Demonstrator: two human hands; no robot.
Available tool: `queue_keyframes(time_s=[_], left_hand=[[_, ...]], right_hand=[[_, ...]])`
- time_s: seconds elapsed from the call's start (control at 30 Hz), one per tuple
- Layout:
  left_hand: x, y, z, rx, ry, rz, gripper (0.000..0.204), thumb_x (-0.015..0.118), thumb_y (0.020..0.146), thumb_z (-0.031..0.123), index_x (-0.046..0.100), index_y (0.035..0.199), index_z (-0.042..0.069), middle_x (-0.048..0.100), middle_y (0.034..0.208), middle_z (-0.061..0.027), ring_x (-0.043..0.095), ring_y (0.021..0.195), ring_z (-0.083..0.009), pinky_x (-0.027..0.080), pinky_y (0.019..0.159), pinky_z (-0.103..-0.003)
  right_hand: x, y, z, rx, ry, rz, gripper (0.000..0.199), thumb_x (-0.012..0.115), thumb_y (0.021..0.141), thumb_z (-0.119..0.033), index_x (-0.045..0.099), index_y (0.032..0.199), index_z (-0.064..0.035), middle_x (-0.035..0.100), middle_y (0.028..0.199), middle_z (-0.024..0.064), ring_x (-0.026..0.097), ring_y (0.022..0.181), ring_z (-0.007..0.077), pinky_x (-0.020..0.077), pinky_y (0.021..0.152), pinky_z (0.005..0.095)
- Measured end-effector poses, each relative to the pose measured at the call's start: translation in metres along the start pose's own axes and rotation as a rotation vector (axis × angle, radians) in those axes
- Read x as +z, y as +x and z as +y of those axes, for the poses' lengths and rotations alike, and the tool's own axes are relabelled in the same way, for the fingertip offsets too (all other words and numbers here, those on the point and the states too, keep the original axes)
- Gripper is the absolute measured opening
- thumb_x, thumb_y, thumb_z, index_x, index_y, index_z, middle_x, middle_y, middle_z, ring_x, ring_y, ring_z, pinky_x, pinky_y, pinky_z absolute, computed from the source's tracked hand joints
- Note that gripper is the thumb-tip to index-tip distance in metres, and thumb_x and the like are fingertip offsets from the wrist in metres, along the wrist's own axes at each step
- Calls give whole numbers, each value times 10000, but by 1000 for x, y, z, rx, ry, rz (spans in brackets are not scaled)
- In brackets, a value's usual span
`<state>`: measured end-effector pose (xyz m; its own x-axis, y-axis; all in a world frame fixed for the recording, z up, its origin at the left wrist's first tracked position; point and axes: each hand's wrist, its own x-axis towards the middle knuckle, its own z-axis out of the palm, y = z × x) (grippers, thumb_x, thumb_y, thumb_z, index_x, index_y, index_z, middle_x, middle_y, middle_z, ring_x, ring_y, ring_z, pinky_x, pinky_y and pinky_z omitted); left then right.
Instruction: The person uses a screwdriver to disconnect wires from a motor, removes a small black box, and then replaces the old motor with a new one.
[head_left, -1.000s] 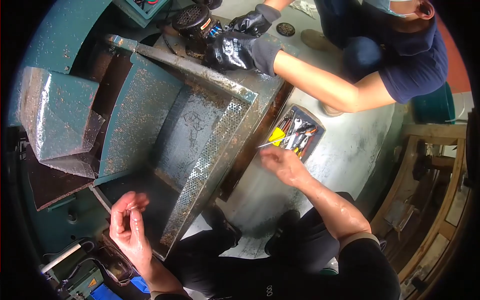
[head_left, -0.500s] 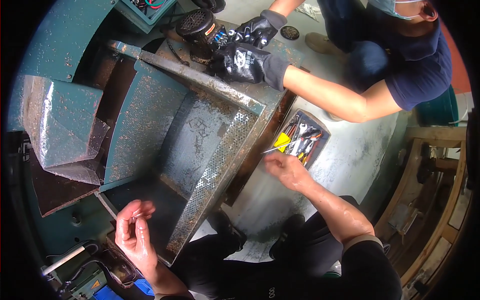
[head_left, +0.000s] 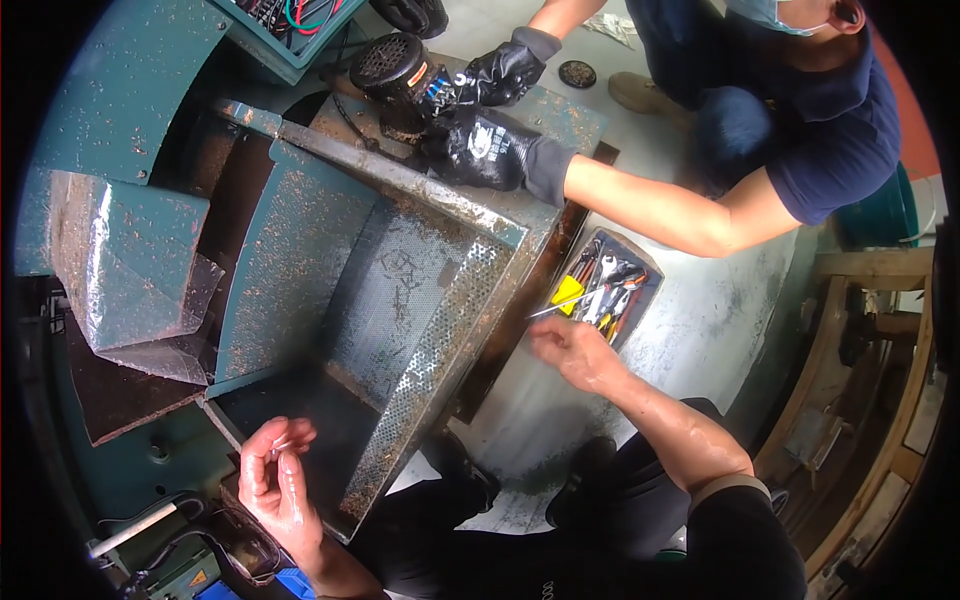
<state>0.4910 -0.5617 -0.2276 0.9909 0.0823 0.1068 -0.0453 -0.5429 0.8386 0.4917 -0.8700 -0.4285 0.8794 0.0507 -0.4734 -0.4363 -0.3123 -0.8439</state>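
Note:
My left hand (head_left: 282,490) hovers over the near left corner of the metal chute. Its fingers are loosely curled and apart from the thumb, the skin looks wet, and no held object shows. My right hand (head_left: 582,355) is beside the toolbox (head_left: 652,272), its fingers curled closed. Just beyond its fingertips a thin metal rod (head_left: 565,304) slants across the box's near side; whether the fingers hold it is hidden. Inside the box are wrenches (head_left: 608,266), a yellow item (head_left: 567,292) and other hand tools.
A crouching co-worker's black-gloved hands (head_left: 490,145) work at a dark motor (head_left: 388,65). The chute's perforated plate (head_left: 425,350) and raised metal rim lie between my hands. A clear plastic sheet (head_left: 140,270) hangs at left; a wooden frame (head_left: 830,370) stands at right.
The view has shifted slightly. My right hand is a little lower in the picture, and the rod's near end has dropped likewise. The co-worker's upper gloved hand has shifted slightly at the motor.

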Motion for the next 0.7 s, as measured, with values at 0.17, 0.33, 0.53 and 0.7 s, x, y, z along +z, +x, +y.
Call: queue_keyframes(time_s=[0.17, 0.33, 0.53, 0.7], left_hand=[[1, -1, -1, 23, 9, 8, 267, 552, 963, 164, 572, 1140, -35, 670, 981, -145, 650, 855, -178, 491, 777, -266], [2, 0, -1, 38, 19, 13, 254, 546, 964, 156, 577, 1129, -34, 673, 972, -145, 650, 848, -179, 491, 773, -266], [-1, 0, 0, -8, 3, 8, 288, 589, 941, 171, 572, 1143, -33, 673, 991, -150, 656, 880, -201, 498, 809, -294], [0, 1, 0, -9, 1, 6, 284, 590, 939, 168, 572, 1138, -33, 675, 987, -154, 657, 874, -201, 499, 802, -291]], right_hand=[[0, -1, 0, 1, 0, 2, 334, 612, 889, -206, 624, 1133, 22, 670, 894, 137, 626, 836, 183, 499, 793, 318], [-2, -1, -1, 5, 2, -11, 337, 607, 891, -209, 623, 1137, 21, 670, 898, 141, 628, 847, 188, 499, 798, 317], [-2, -1, -2, -3, 0, -25, 339, 602, 895, -211, 622, 1147, 14, 670, 914, 150, 627, 872, 202, 494, 821, 327], [-2, -1, -3, 27, 3, -31, 341, 603, 899, -215, 619, 1153, 12, 676, 949, 161, 637, 900, 224, 497, 838, 336]])
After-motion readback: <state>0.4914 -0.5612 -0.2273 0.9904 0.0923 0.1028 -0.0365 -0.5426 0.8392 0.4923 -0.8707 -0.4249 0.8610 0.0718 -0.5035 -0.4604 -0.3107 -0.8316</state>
